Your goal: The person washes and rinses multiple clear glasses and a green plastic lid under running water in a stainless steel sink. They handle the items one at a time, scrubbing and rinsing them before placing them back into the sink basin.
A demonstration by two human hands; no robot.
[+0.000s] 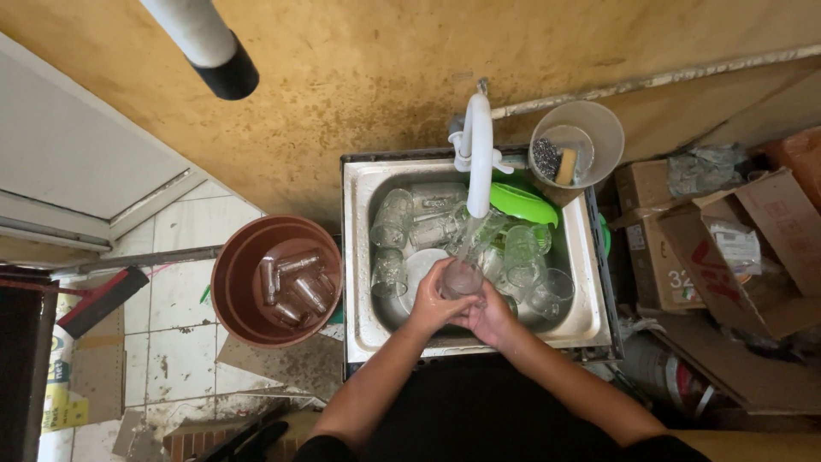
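Your left hand (434, 301) and right hand (489, 316) hold one glass (462, 278) under the tap (479, 141), with many glasses (410, 218) unwashed in the sink (359, 257) and some in the brown tub (235, 274).

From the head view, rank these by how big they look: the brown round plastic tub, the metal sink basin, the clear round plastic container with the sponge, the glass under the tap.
1. Metal sink basin
2. Brown round plastic tub
3. Clear round plastic container
4. Glass, held by both the left hand and right hand

The tub sits lower on the floor, so it may really be larger than it looks.
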